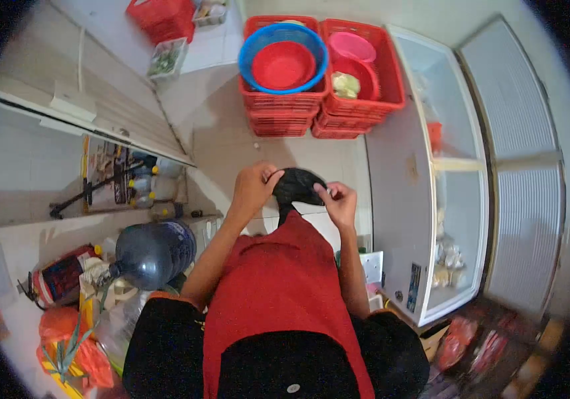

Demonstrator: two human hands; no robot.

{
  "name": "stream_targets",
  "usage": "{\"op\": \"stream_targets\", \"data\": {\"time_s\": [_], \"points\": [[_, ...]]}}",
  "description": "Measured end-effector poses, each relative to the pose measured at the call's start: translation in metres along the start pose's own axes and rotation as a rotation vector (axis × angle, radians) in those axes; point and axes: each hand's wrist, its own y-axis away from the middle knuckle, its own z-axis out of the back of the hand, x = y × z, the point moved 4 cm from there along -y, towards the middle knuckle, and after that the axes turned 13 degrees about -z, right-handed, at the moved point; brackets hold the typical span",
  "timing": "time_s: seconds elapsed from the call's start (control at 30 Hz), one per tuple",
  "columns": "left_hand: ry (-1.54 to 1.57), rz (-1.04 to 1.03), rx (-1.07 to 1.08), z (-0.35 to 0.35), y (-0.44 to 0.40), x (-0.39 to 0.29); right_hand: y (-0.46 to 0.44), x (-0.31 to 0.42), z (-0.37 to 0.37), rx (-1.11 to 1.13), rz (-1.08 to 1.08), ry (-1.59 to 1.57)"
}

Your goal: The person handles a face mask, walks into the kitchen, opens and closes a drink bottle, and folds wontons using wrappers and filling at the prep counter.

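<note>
A black cloth item (301,185) is stretched between my two hands in the middle of the view. My left hand (256,186) pinches its left end with thumb and fingers. At its right end, my right hand (338,201) grips the edge between thumb and fingertips. A narrow black part hangs from the cloth down to the top of the red apron (278,266) that covers my front. What the cloth item is exactly, I cannot tell.
Stacked red crates (283,103) stand ahead, with a blue basin (248,63) on top. On the right is a chest freezer (401,173). A large water bottle (155,255) and a fire extinguisher (65,274) are at the left.
</note>
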Motion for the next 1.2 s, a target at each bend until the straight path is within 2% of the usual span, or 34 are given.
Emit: {"op": "stream_targets", "data": {"time_s": [0.1,0.17,0.27,0.4,0.47,0.53,0.57,0.63,0.67,0.73,0.8,0.87,0.9,0.93,1.0,1.07,1.1,1.13,1.2], "points": [[0.132,0.137,-0.181,0.042,-0.06,0.023,-0.085,0.071,-0.054,0.197,0.099,0.094],[0.1,0.181,-0.282,0.071,-0.092,0.049,-0.129,0.116,-0.097,0.426,0.216,0.103],[0.08,0.271,-0.406,0.111,-0.134,0.096,-0.188,0.166,-0.159,0.634,0.253,0.12],[0.077,0.134,-0.528,0.157,-0.184,0.168,-0.258,0.218,-0.248,0.681,0.488,0.266],[0.077,0.076,-0.596,0.181,-0.215,0.21,-0.29,0.238,-0.297,0.677,0.5,0.265],[-0.122,-0.063,-0.771,0.209,-0.244,0.248,-0.322,0.257,-0.347,0.648,0.502,0.261],[-0.12,-0.063,-0.777,0.22,-0.261,0.269,-0.341,0.262,-0.372,0.59,0.631,0.305],[0.167,0.175,-0.788,0.241,-0.295,0.314,-0.362,0.286,-0.419,0.586,0.58,0.249],[0.174,0.179,-0.79,0.252,-0.31,0.335,-0.372,0.297,-0.435,0.578,0.526,0.188],[0.448,0.31,-0.524,0.273,-0.355,0.379,-0.401,0.316,-0.466,0.581,0.548,0.213],[0.513,0.332,-0.411,0.29,-0.397,0.403,-0.429,0.324,-0.484,0.503,0.415,0.161],[0.12,0.207,-0.25,0.31,-0.451,0.423,-0.451,0.349,-0.495,0.412,0.417,0.203],[-0.006,0.106,-0.261,0.318,-0.478,0.429,-0.472,0.344,-0.503,0.393,0.348,0.188],[0.003,0.067,-0.239,0.319,-0.503,0.441,-0.491,0.343,-0.512,0.375,0.284,0.169],[-0.059,-0.163,-0.404,0.327,-0.55,0.461,-0.528,0.335,-0.531,0.306,0.253,0.053],[0.072,-0.246,-0.411,0.324,-0.594,0.491,-0.574,0.324,-0.557,0.345,0.169,0.028],[0.253,-0.055,-0.359,0.315,-0.612,0.521,-0.583,0.351,-0.573,0.393,0.066,-0.127],[0.428,0.144,-0.305,0.31,-0.629,0.546,-0.606,0.356,-0.589,0.383,0.081,-0.136],[0.437,0.13,-0.27,0.325,-0.669,0.569,-0.658,0.357,-0.621,0.321,0.045,0.095]]}}
